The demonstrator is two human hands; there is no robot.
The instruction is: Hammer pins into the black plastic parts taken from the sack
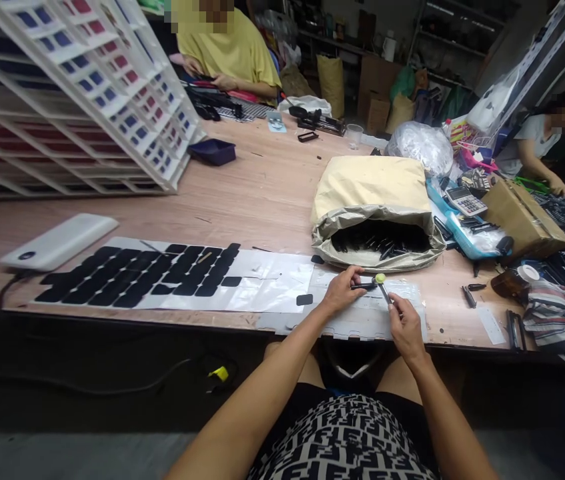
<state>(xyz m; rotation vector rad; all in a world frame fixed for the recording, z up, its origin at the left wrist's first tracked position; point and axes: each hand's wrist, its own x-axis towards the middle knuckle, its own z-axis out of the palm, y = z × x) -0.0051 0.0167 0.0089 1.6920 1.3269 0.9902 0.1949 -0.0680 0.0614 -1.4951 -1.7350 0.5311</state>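
My left hand (341, 291), fingers closed, grips a slim black piece (364, 286) that points to the right. Wrapped around the metal handle of a small tool with a round yellow-green head (383, 285) are the fingers of my right hand (406, 327). The tool's head is at the tip of the black piece; whether they touch I cannot tell. Both hands are over a translucent sheet (332, 325) at the table's front edge. Just behind them lies a beige sack (369, 183), its mouth facing me and full of black pieces (387, 241).
Left of my hands, rows of black rounded patches (135, 273) lie on white backing. A white power bank (62, 240) and a large white plastic basket (127, 100) stand further left. A blue tray (477, 233), cardboard box (527, 217) and brown jar (512, 280) are at right. Two people sit beyond.
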